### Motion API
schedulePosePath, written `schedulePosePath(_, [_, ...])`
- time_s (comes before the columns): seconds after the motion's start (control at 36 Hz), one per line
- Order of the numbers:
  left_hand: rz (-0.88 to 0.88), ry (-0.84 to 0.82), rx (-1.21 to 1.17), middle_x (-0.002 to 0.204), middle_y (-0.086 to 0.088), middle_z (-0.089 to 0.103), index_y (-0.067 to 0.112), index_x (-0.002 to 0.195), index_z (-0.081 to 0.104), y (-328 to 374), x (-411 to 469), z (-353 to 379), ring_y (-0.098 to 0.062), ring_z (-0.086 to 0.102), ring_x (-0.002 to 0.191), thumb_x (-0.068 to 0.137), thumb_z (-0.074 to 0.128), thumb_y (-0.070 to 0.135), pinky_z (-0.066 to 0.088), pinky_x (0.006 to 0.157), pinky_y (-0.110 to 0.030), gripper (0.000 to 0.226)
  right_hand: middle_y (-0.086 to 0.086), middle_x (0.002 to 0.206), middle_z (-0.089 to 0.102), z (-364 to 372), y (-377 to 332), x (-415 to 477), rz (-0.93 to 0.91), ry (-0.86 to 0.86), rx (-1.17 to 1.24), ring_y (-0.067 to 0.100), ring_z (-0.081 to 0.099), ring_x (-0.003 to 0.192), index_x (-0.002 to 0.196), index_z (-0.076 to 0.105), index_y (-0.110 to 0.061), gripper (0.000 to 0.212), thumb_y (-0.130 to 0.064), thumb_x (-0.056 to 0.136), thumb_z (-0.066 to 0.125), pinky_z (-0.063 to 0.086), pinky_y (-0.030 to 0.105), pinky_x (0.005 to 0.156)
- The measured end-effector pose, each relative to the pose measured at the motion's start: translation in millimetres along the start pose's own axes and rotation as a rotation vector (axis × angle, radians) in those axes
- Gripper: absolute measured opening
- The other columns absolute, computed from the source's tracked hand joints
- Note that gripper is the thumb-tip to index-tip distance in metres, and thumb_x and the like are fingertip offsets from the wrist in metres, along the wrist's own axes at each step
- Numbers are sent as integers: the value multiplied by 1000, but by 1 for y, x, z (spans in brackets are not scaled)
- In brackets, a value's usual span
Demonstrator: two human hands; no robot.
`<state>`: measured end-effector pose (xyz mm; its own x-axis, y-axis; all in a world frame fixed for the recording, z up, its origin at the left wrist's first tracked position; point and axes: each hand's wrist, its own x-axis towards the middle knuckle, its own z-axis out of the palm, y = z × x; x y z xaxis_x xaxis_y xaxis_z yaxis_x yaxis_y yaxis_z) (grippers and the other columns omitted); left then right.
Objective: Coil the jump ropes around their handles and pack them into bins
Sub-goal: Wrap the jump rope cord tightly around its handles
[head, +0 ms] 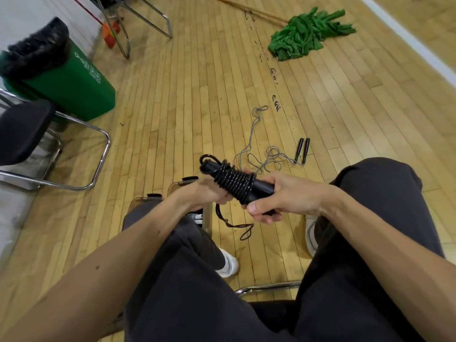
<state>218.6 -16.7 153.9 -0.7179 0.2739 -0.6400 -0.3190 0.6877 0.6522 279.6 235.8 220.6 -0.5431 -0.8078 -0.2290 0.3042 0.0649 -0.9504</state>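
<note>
A black jump rope is wound in tight coils around its paired black handles, held above my knees. My right hand grips the handles' near end. My left hand holds the coiled part from below, fingers curled under it. A loose tail of the black rope hangs down to the floor in a small loop. A second jump rope, grey, lies uncoiled on the wooden floor ahead, its two black handles side by side. A clear bin stands on the floor between my legs, mostly hidden by my left arm.
A green trash bin with a black liner stands at the left. A black chrome-framed chair is beside it. A green mop lies on the floor at the back right. Another chair's legs are at the back.
</note>
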Motion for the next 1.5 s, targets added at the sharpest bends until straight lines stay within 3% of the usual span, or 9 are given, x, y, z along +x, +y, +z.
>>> schedulePosePath(0.06, [35, -15, -61, 52, 13, 52, 13, 84, 58, 42, -30, 21, -1, 44, 47, 102, 50, 14, 37, 50, -17, 20, 4, 73, 64, -2, 0, 1, -18, 50, 16, 15, 57, 62, 96, 60, -4, 6, -5, 94, 66, 45, 23, 54])
schedulePosePath(0.17, [91, -6, -96, 53, 6, 43, 4, 90, 58, 70, -63, 33, -10, 30, 47, 109, 31, 31, 26, 47, -23, 43, 7, 75, 64, -8, 2, 5, -50, 150, 49, 16, 57, 62, 92, 61, -6, 7, -6, 93, 68, 45, 23, 54])
schedulePosePath(0.28, [101, 2, -128, 53, 1, 38, 10, 76, 55, 73, -72, 33, -11, 30, 46, 107, 31, 46, 26, 45, -22, 53, 7, 74, 62, -14, 3, 7, -46, 250, 91, 16, 56, 62, 97, 60, -2, 11, -6, 92, 69, 44, 23, 52])
schedulePosePath(0.47, [144, 45, -72, 54, 1, 48, 5, 101, 67, 59, -76, 29, -11, 41, 47, 107, 38, 41, 35, 47, -23, 47, 8, 75, 63, -22, 5, 11, 0, 408, 127, 16, 56, 63, 101, 60, -4, 15, -11, 92, 70, 45, 24, 53])
schedulePosePath(0.72, [125, 77, 55, 60, 1, 60, 11, 104, 68, 60, -82, 19, -9, 54, 49, 101, 57, 32, 43, 49, -20, 23, 6, 73, 62, -22, 5, 14, 11, 454, 166, 15, 55, 61, 95, 61, -7, 9, -11, 93, 69, 44, 21, 50])
schedulePosePath(0.89, [153, 294, 412, 58, 3, 65, 20, 89, 68, 70, -93, -3, -3, 56, 44, 96, 60, 46, 45, 56, -25, 28, 5, 73, 61, -24, 5, 16, 2, 442, 245, 15, 55, 61, 91, 62, -9, 7, -13, 94, 67, 43, 20, 49])
schedulePosePath(1.14, [316, 431, 1079, 74, 5, 58, 20, 108, 69, 109, -118, 2, -16, 56, 71, 101, 52, 45, 43, 62, -28, 31, 7, 75, 64, -23, 7, 20, 54, 482, 172, 16, 57, 63, 106, 61, -3, 20, -13, 92, 71, 47, 22, 51])
schedulePosePath(1.31, [450, 345, 1347, 70, 6, 39, 18, 102, 59, 137, -122, 7, -19, 56, 75, 104, 46, 41, 40, 59, -29, 27, 7, 72, 64, -16, 13, 23, 102, 460, 96, 16, 57, 59, 103, 60, -3, 19, -13, 92, 72, 47, 25, 52])
schedulePosePath(1.5, [516, 148, 1425, 72, 8, 51, 19, 105, 69, 174, -111, -4, -16, 54, 74, 97, 60, 43, 40, 58, -26, 27, 9, 76, 65, -4, 14, 20, 168, 252, 37, 17, 59, 63, 100, 61, -2, 18, -14, 91, 72, 49, 24, 54])
